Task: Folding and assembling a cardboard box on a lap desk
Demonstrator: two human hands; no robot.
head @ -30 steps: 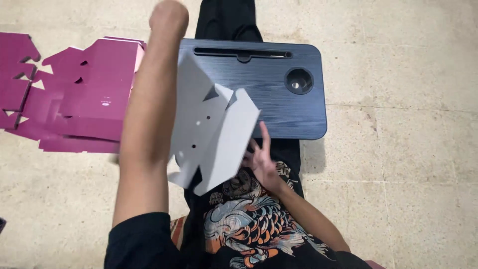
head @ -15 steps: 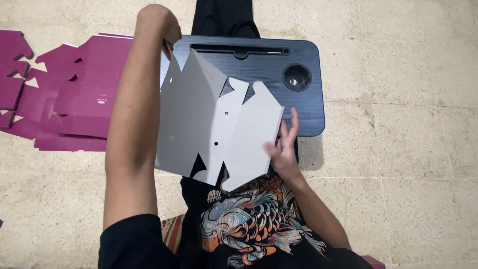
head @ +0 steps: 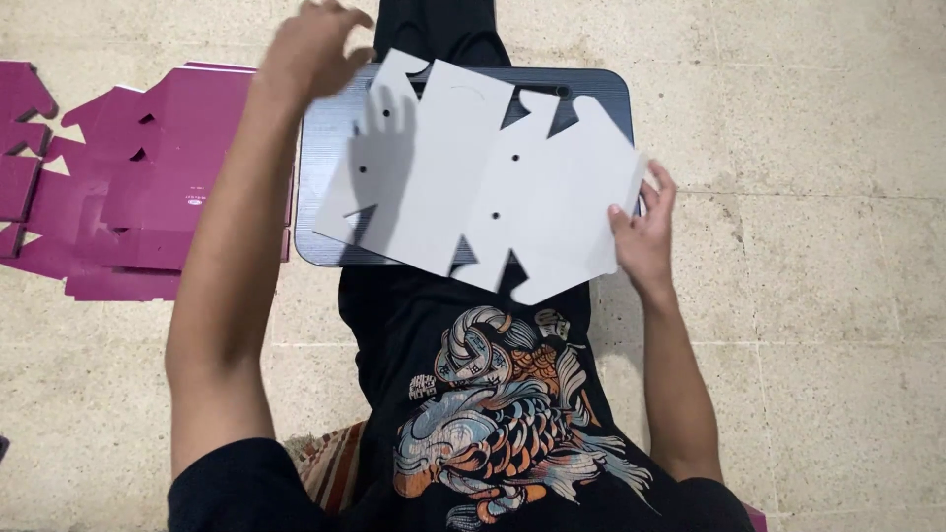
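A flat white die-cut cardboard sheet point(head: 493, 182) with notches and small holes lies spread over a dark lap tray point(head: 325, 158) across my legs. My right hand point(head: 641, 232) pinches the sheet's right edge, thumb on top. My left hand point(head: 310, 49) hovers above the sheet's upper left corner, fingers loosely spread, holding nothing and casting a shadow on the sheet.
A pile of flat magenta die-cut cardboard sheets point(head: 118, 187) lies on the beige tiled floor point(head: 808, 296) to the left of the tray. My black shirt with a fish print point(head: 493, 414) fills the lower middle. A striped cushion edge point(head: 330, 463) shows beneath me.
The white sheet has been turned from a tilted, raised position to lying flat on the tray. My left hand has let go of it and lifted; my right hand slid to its right edge.
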